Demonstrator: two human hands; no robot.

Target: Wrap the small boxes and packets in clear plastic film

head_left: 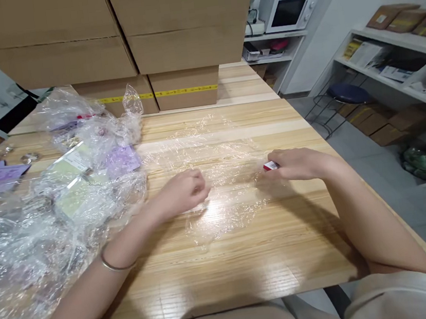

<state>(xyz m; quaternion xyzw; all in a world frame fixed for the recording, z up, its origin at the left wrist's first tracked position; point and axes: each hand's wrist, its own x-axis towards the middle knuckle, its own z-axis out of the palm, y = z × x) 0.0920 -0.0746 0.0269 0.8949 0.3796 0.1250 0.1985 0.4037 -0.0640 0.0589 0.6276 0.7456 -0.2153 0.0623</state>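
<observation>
A thin sheet of clear plastic film (220,153) lies spread and crinkled on the wooden table, between my two hands. At its left part, my left hand (186,191) has its fingers curled closed over the film; whatever is inside them is hidden. By the film's right edge, my right hand (295,164) grips a small red-and-white object (271,166) that looks like a little box, mostly covered by the fingers. A bangle (113,265) circles my left wrist.
A heap of crumpled clear plastic bags (69,223) with purple and yellowish-green cards covers the table's left side. Large cardboard boxes (183,44) are stacked at the back. Beyond the table's right edge are a blue stool (348,93), shelves and a microwave (288,11).
</observation>
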